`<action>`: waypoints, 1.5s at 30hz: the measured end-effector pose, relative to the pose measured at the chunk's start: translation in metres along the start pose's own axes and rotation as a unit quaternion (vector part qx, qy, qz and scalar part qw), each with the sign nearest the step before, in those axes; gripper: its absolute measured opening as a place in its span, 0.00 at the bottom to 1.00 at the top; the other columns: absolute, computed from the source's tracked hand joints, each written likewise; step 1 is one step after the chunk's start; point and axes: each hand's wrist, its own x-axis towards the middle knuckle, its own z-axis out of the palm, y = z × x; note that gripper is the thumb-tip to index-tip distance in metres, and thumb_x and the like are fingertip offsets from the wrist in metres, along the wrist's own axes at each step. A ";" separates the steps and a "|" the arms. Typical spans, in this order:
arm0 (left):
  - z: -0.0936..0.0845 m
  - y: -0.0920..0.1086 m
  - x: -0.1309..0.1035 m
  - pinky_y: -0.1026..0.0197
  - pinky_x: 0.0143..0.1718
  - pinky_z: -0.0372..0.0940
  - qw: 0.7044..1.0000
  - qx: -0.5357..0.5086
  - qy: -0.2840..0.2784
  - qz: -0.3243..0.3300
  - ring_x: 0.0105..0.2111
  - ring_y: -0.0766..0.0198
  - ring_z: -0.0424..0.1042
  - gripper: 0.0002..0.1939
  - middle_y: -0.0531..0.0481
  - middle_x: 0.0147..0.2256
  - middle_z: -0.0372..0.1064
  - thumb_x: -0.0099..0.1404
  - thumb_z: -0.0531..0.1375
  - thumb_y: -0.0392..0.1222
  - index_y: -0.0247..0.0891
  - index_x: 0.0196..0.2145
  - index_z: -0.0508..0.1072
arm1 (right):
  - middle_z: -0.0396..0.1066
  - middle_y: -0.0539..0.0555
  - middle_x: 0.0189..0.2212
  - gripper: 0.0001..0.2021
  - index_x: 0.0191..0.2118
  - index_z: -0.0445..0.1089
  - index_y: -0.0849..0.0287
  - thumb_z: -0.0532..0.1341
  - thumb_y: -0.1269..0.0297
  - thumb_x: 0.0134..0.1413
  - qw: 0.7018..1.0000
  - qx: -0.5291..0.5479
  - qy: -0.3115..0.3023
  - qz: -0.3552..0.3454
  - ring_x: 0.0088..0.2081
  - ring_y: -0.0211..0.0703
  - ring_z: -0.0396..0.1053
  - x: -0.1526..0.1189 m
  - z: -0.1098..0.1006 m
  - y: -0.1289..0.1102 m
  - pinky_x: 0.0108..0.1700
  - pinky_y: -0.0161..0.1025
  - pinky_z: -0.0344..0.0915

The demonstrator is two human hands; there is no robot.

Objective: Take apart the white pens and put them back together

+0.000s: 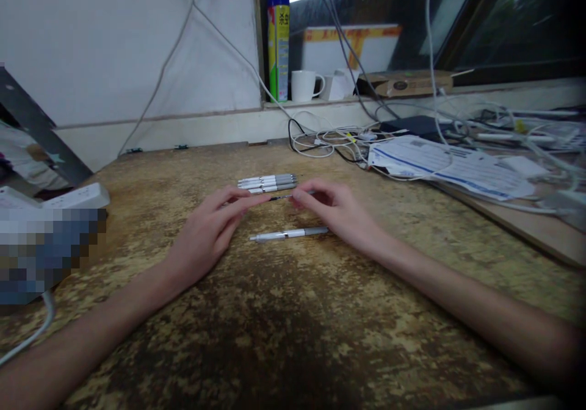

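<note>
A thin dark piece like a pen refill [280, 198] spans the gap between my two hands, just above the wooden table. My left hand [206, 227] is closed at its left end, the index finger stretched along it. The thumb and fingers of my right hand [332, 205] pinch the other end, where a bit of grey shows; the rest is hidden by the fingers. In front of the hands lies a white and grey pen [286, 235], its right end close under my right hand. Several similar pens [267, 182] lie side by side just behind.
Tangled cables [325, 141] and a printed plastic bag [439, 163] cover the back right. A spray can [278, 44] and white mug [304, 85] stand on the sill. At left is a white power strip [77, 197] near a blurred-out object [46, 251].
</note>
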 end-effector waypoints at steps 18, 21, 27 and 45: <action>-0.004 0.006 0.001 0.51 0.59 0.64 1.000 0.022 0.005 -0.018 0.56 0.56 0.71 0.21 0.45 0.59 0.71 0.79 0.52 0.38 0.45 0.67 0.65 | 0.76 0.52 0.33 0.15 0.35 0.75 0.58 0.61 0.52 0.67 1.000 0.017 -0.015 -0.016 0.37 0.43 0.72 0.000 -0.003 -0.006 0.43 0.41 0.65; -0.007 0.002 0.002 0.51 0.59 0.65 0.998 0.028 0.020 -0.060 0.56 0.55 0.72 0.19 0.45 0.59 0.71 0.79 0.53 0.41 0.42 0.64 0.67 | 0.76 0.53 0.33 0.15 0.35 0.75 0.57 0.61 0.52 0.67 1.000 0.012 0.014 -0.008 0.37 0.44 0.72 0.003 -0.010 -0.003 0.43 0.42 0.66; -0.009 -0.012 0.000 0.51 0.55 0.68 0.993 0.016 0.044 -0.112 0.54 0.54 0.74 0.17 0.44 0.57 0.74 0.78 0.54 0.45 0.42 0.61 0.70 | 0.78 0.54 0.32 0.14 0.35 0.76 0.58 0.61 0.53 0.67 0.999 0.019 0.043 -0.002 0.38 0.45 0.74 0.004 -0.016 -0.002 0.44 0.41 0.68; -0.010 -0.013 -0.004 0.51 0.53 0.68 0.993 0.025 0.010 -0.119 0.49 0.54 0.75 0.15 0.45 0.53 0.76 0.78 0.54 0.46 0.42 0.58 0.72 | 0.79 0.54 0.32 0.16 0.34 0.79 0.58 0.63 0.51 0.65 0.998 0.042 0.044 0.026 0.35 0.43 0.74 0.000 -0.017 0.000 0.41 0.40 0.69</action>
